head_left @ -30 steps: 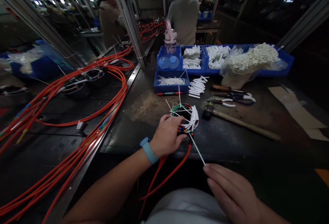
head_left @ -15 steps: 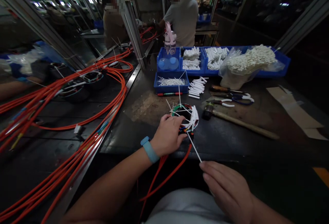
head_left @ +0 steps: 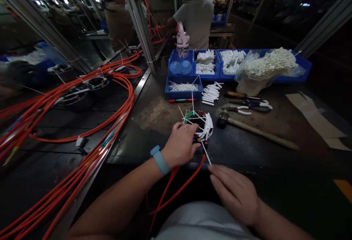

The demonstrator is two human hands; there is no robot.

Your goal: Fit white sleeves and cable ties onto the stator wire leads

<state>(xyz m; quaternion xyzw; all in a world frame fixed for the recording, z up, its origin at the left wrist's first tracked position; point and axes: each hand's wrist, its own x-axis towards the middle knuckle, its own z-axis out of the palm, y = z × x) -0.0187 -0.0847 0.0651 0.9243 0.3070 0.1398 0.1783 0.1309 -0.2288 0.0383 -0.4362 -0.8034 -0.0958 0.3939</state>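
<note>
Wired ring: one wired ring (head_left: 189, 115) lies on the desk (head_left: 154, 144) near its front edge, white sleeves massed along its right side.
Left hand: the left hand (head_left: 182, 144) holds the ring's near left, fingers curled over it.
Right hand: the right hand (head_left: 233, 192) pinches the free end of one white strip (head_left: 206, 152) between its fingers, below the ring.
Strip risk: too hard a pull could snap the strip, or make it slip from the fingers.
Ring risk: a loose left hold might let the ring slide toward the edge; the orange cable (head_left: 199, 168) hanging there could add drag.
Wire risk: a strip drawn too tight might pinch the coloured wires.
Small tray: one small blue tray (head_left: 183, 95) of strips, too tangled to count.
Marker: one red marker (head_left: 182, 101).
Tools: one mallet (head_left: 261, 133), one screwdriver (head_left: 236, 95), apparently two pliers (head_left: 243, 110).
Bottle: one bottle (head_left: 182, 43).
Co-workers: two behind, plus a blur at far left.
</note>
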